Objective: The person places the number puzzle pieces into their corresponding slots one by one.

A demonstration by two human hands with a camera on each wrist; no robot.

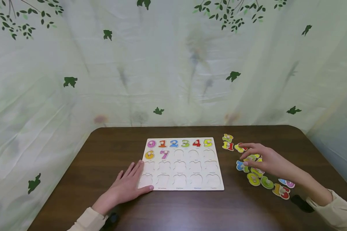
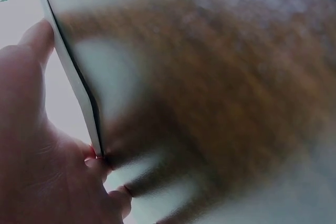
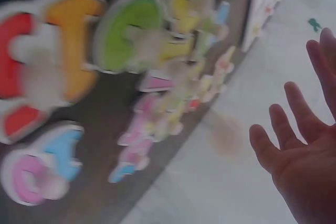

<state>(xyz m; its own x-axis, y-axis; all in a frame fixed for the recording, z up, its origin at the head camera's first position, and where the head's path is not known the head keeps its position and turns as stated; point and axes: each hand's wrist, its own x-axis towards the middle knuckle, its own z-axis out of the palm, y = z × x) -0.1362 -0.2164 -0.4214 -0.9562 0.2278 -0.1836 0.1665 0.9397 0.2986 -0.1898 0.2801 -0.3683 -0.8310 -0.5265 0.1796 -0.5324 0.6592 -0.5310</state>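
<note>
A white number puzzle board (image 1: 221, 186) lies flat on the table, with the knobbed numbers 0 to 7 in its top rows and outlined slots below. My left hand (image 1: 125, 184) rests on the board's lower left corner, fingers straight and thumb along the front edge. To the right, my right hand (image 1: 264, 158) hovers over a loose heap of number pieces, fingers spread and holding nothing. Its fingertips overlap a red and yellow piece (image 1: 238, 148) in the head view. A blue piece (image 1: 240, 166) is near its thumb. The right wrist view shows the orange and red 13 (image 3: 76, 40) up close.
An 11 piece (image 1: 227, 146) and a yellow-green piece (image 1: 227, 138) lie off the board's upper right corner. Nearer the front are a green piece (image 1: 267, 183) and a blue and purple piece (image 1: 287, 183). A leaf-patterned curtain (image 1: 173, 70) hangs behind the brown table (image 1: 115, 144).
</note>
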